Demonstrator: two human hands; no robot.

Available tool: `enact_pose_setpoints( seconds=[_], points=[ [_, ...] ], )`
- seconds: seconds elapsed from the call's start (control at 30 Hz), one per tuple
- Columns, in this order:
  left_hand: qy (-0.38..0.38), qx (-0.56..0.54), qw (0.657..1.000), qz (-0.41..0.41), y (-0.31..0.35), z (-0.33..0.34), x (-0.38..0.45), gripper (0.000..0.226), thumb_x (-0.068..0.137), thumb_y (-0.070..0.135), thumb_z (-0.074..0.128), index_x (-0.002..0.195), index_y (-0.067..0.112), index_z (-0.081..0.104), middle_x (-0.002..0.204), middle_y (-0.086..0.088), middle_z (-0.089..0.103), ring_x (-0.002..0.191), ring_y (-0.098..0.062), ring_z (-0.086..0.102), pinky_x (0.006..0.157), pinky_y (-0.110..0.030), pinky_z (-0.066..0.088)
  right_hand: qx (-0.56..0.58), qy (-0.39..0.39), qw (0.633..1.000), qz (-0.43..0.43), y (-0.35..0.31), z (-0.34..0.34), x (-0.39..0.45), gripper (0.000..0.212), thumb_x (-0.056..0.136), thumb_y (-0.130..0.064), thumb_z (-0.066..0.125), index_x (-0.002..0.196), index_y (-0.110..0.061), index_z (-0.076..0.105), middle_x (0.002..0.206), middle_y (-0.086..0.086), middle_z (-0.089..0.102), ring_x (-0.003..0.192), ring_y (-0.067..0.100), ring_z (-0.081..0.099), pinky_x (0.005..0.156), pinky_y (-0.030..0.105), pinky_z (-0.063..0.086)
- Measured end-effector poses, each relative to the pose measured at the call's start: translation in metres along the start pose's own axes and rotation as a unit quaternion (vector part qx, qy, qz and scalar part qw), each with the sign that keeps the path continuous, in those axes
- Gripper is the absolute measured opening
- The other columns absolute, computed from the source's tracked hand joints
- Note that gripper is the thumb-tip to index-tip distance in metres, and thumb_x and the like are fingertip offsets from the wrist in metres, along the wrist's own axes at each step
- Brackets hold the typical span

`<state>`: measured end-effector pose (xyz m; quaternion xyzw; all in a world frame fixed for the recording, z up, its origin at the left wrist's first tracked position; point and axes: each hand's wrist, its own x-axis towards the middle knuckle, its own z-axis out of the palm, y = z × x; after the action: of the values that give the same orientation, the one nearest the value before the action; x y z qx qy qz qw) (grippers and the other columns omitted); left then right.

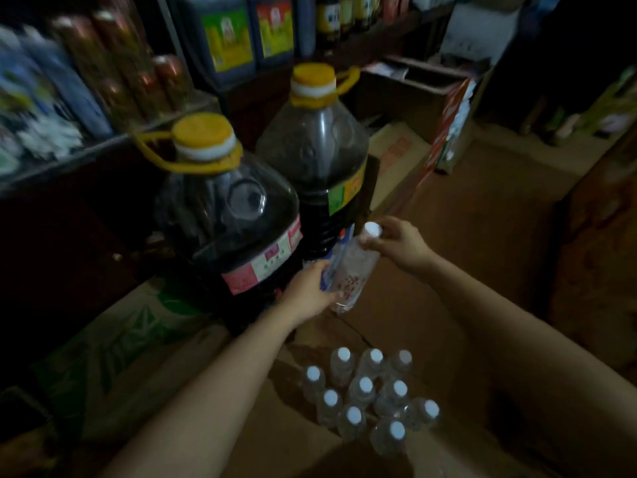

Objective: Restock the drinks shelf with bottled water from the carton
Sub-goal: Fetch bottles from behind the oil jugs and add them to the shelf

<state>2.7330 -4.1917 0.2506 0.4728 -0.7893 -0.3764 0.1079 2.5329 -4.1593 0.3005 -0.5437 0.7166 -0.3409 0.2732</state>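
Observation:
A clear water bottle [351,270] with a white cap is held tilted above the open carton [458,339]. My left hand [310,288] grips its lower body from the left. My right hand [400,241] holds its neck just under the cap. Several more white-capped water bottles [370,398] stand upright inside the carton below. The drinks shelf [86,146] at the upper left carries blurred cans and bottles.
Two big dark jugs with yellow caps [220,208] [320,146] stand just left of the held bottle. A green-printed cardboard box [113,350] lies at the lower left. More cartons [396,160] and a red-and-white box [451,125] sit behind.

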Motion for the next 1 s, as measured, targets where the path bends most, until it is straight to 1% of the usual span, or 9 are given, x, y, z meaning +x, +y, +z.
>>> enact_pose_setpoints(
  seconds=[0.07, 0.17, 0.27, 0.47, 0.57, 0.7, 0.8, 0.9, 1.0],
  points=[
    [-0.002, -0.020, 1.000, 0.014, 0.035, -0.034, -0.011, 0.068, 0.080, 0.028, 0.074, 0.139, 0.017, 0.042, 0.137, 0.000, 0.050, 0.126, -0.018, 0.048, 0.097, -0.026, 0.039, 0.053, -0.012, 0.998, -0.013, -0.049, -0.028, -0.002, 0.022, 0.080, -0.035, 0.075, 0.089, -0.020, 0.062, 0.079, -0.003, 0.061, 0.073, 0.013, 0.060, 0.062, 0.033, 0.048],
    [0.011, -0.056, 0.998, 0.002, 0.079, -0.087, -0.031, 0.068, 0.076, 0.025, 0.075, 0.136, 0.018, 0.043, 0.133, 0.000, 0.054, 0.122, -0.019, 0.052, 0.098, -0.036, 0.047, 0.095, -0.051, 0.994, -0.017, -0.127, -0.064, -0.007, 0.029, 0.080, -0.026, 0.076, 0.102, -0.010, 0.063, 0.086, -0.003, 0.067, 0.077, 0.005, 0.065, 0.062, 0.017, 0.049],
    [0.030, -0.118, 0.992, -0.018, 0.118, -0.146, -0.055, 0.059, 0.078, 0.016, 0.074, 0.131, 0.017, 0.047, 0.126, 0.001, 0.059, 0.118, -0.018, 0.056, 0.095, -0.036, 0.049, 0.097, -0.077, 0.992, -0.035, -0.204, -0.095, -0.008, 0.037, 0.078, -0.027, 0.078, 0.107, -0.010, 0.061, 0.096, 0.005, 0.069, 0.087, 0.016, 0.068, 0.067, 0.025, 0.055],
    [0.078, -0.154, 0.985, -0.025, 0.167, -0.267, -0.097, 0.056, 0.077, 0.024, 0.077, 0.126, 0.024, 0.050, 0.121, 0.005, 0.062, 0.111, -0.014, 0.059, 0.092, -0.040, 0.053, 0.126, -0.109, 0.984, -0.070, -0.352, -0.133, -0.006, 0.025, 0.079, -0.014, 0.077, 0.097, -0.009, 0.061, 0.082, 0.006, 0.068, 0.065, 0.004, 0.065, 0.056, 0.019, 0.049],
    [0.123, -0.139, 0.982, -0.039, 0.179, -0.325, -0.119, 0.055, 0.078, 0.025, 0.076, 0.126, 0.024, 0.049, 0.120, 0.004, 0.062, 0.109, -0.014, 0.060, 0.089, -0.040, 0.054, 0.124, -0.113, 0.981, -0.095, -0.417, -0.137, 0.000, 0.028, 0.073, -0.021, 0.082, 0.094, -0.018, 0.064, 0.089, 0.009, 0.072, 0.084, 0.020, 0.069, 0.074, 0.036, 0.055],
    [0.158, -0.147, 0.975, -0.045, 0.183, -0.399, -0.148, 0.057, 0.072, 0.027, 0.081, 0.122, 0.026, 0.053, 0.119, 0.005, 0.065, 0.107, -0.013, 0.062, 0.090, -0.041, 0.054, 0.114, -0.139, 0.976, -0.126, -0.500, -0.133, 0.008, 0.033, 0.073, -0.018, 0.082, 0.102, -0.011, 0.067, 0.093, 0.009, 0.072, 0.091, 0.023, 0.068, 0.079, 0.040, 0.056],
    [0.188, -0.150, 0.970, -0.040, 0.180, -0.447, -0.168, 0.056, 0.074, 0.024, 0.080, 0.123, 0.021, 0.053, 0.118, 0.005, 0.064, 0.106, -0.011, 0.061, 0.089, -0.031, 0.052, 0.104, -0.162, 0.967, -0.163, -0.555, -0.121, 0.013, 0.023, 0.076, -0.017, 0.080, 0.096, -0.017, 0.067, 0.083, -0.002, 0.069, 0.081, 0.012, 0.066, 0.066, 0.025, 0.050],
    [0.212, -0.155, 0.964, -0.045, 0.169, -0.488, -0.184, 0.055, 0.075, 0.024, 0.080, 0.124, 0.019, 0.054, 0.120, 0.004, 0.064, 0.109, -0.013, 0.060, 0.091, -0.033, 0.052, 0.076, -0.157, 0.961, -0.214, -0.601, -0.107, 0.014, 0.028, 0.079, -0.019, 0.078, 0.103, -0.010, 0.068, 0.077, -0.012, 0.063, 0.066, -0.007, 0.061, 0.057, 0.011, 0.043],
    [0.238, -0.146, 0.959, -0.045, 0.154, -0.523, -0.194, 0.057, 0.074, 0.025, 0.080, 0.125, 0.019, 0.054, 0.120, 0.006, 0.063, 0.109, -0.013, 0.059, 0.091, -0.034, 0.052, 0.073, -0.155, 0.956, -0.238, -0.634, -0.084, 0.023, 0.032, 0.077, -0.021, 0.079, 0.105, -0.007, 0.071, 0.076, -0.013, 0.063, 0.066, -0.007, 0.058, 0.062, 0.014, 0.043]
  ],
)
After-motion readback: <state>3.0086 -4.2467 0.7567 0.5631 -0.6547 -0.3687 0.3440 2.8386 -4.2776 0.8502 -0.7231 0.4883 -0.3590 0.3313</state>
